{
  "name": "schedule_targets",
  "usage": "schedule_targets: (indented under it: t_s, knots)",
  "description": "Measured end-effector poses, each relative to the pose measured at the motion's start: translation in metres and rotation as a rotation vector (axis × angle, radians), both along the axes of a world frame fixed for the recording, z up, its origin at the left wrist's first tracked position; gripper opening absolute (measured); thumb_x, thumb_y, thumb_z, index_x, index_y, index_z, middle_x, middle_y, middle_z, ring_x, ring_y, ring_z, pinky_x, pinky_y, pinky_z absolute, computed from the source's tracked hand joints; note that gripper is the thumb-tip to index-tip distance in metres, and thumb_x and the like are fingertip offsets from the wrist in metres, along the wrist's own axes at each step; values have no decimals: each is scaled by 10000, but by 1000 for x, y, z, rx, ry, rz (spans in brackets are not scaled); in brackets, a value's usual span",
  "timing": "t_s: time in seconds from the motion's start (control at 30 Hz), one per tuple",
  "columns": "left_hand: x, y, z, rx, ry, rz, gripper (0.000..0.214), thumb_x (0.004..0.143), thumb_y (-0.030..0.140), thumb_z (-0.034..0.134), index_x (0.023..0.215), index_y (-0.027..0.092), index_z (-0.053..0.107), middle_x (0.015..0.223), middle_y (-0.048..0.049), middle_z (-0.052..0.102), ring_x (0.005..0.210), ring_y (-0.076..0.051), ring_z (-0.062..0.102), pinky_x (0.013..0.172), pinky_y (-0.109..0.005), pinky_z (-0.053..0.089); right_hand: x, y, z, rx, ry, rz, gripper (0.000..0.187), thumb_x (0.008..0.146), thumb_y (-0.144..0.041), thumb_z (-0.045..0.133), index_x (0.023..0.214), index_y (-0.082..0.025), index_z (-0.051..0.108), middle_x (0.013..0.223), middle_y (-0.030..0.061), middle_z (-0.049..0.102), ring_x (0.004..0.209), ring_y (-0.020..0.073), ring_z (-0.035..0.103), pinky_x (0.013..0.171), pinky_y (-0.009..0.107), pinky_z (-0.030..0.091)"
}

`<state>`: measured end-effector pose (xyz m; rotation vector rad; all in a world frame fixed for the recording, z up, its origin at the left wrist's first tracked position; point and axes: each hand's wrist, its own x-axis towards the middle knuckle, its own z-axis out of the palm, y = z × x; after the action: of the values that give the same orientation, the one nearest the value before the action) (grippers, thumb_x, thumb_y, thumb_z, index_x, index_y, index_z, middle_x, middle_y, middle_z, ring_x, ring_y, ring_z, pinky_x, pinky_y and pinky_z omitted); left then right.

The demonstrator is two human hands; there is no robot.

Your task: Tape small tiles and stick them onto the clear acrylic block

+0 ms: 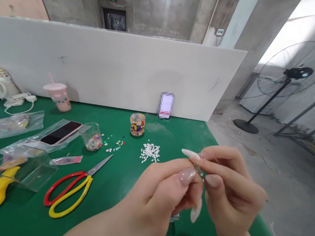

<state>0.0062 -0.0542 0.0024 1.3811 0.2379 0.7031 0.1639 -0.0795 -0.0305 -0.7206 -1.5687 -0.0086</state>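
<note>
Closely pinched between the two hands, a tiny shiny greyish piece (199, 170), mostly hidden by fingers, sits above the front part of a green-covered table (131, 175). The left hand (164, 198) is curled closed on it, thumb laid against the index finger; the right hand (233, 190) grips it between thumb and index fingertips. Under the left hand a bit of clear, glossy material (175, 217) shows, though whether it is held cannot be told. Just beyond the hands lies a loose pile of small white chips (149, 152), and behind that stands a clear cup banded with multicoloured mosaic squares (138, 124). To its left, a transparent plastic cup (90, 131) holds mixed coloured bits, with more scattered beside it. Nearer, red-and-yellow-handled scissors (89, 175) lie with blades together. Farther back, a pink tumbler with a straw (60, 97) stands before a long white partition (106, 70).
</note>
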Motion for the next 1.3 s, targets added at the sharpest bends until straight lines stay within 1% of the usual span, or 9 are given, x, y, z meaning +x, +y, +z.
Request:
schedule_targets:
  t_s: [0.13, 0.2, 0.3, 0.37, 0.5, 0.73, 0.87, 1.07, 1.3]
  knots:
    - [2, -3, 5, -6, -31, -34, 343, 1006, 227, 352, 699, 160, 491, 632, 45, 372, 565, -76, 318, 510, -200, 269, -1, -2, -1, -177, 145, 149, 229, 962, -248, 594, 1115, -328, 744, 944, 9, 620, 802, 131, 614, 622, 277, 534]
    - [3, -3, 5, -54, -34, -66, 339, 1001, 236, 362, 703, 155, 503, 618, 47, 364, 547, -75, 302, 495, -206, 254, -1, 0, -1, -233, 212, 242, 196, 957, -299, 603, 1066, -346, 758, 917, 2, 590, 790, 127, 602, 634, 274, 532]
    - [4, -1, 2, -155, -57, -131, 328, 991, 272, 384, 717, 152, 518, 571, 57, 349, 501, -72, 268, 467, -214, 229, 0, 5, -2, -270, 263, 353, 180, 951, -350, 606, 1030, -376, 766, 894, -2, 543, 768, 124, 569, 618, 272, 509]
    - [5, 0, 0, -212, -75, -165, 316, 976, 288, 415, 704, 155, 507, 533, 64, 355, 467, -65, 260, 450, -213, 222, 2, 7, -1, -269, 253, 380, 182, 949, -367, 605, 1027, -381, 770, 881, 0, 528, 749, 125, 549, 599, 276, 489]
    - [6, 1, 3, -285, -59, -191, 301, 941, 280, 455, 677, 148, 515, 486, 70, 368, 419, -54, 254, 420, -208, 215, 7, 9, 1, -255, 205, 375, 178, 942, -357, 621, 1027, -365, 777, 860, 1, 534, 727, 124, 545, 574, 280, 475]
    - [4, 0, 6, -297, -36, -193, 294, 922, 299, 468, 678, 146, 526, 470, 74, 360, 391, -51, 248, 386, -199, 207, 9, 9, -3, -213, 185, 335, 185, 942, -306, 625, 1054, -333, 770, 901, 4, 553, 740, 125, 560, 574, 291, 483]
    - [5, 2, 3, -311, -43, -220, 287, 928, 310, 473, 724, 135, 575, 475, 72, 359, 393, -55, 245, 383, -196, 205, 8, 8, -3, -211, 193, 323, 184, 945, -329, 618, 1049, -349, 769, 880, 4, 548, 728, 130, 558, 558, 292, 480]
    - [6, 4, 6, -331, -41, -230, 300, 929, 312, 485, 702, 139, 578, 477, 65, 365, 401, -58, 250, 388, -194, 218, 10, 9, -2, -199, 177, 336, 176, 949, -338, 615, 1040, -366, 763, 874, 7, 543, 728, 133, 542, 567, 293, 473]
    - [7, 5, 5, -335, -40, -261, 323, 923, 309, 488, 669, 135, 585, 451, 62, 356, 377, -57, 243, 374, -206, 199, 13, 7, -2, -145, 119, 299, 178, 935, -332, 631, 1051, -356, 764, 850, 17, 564, 744, 160, 537, 577, 327, 473]
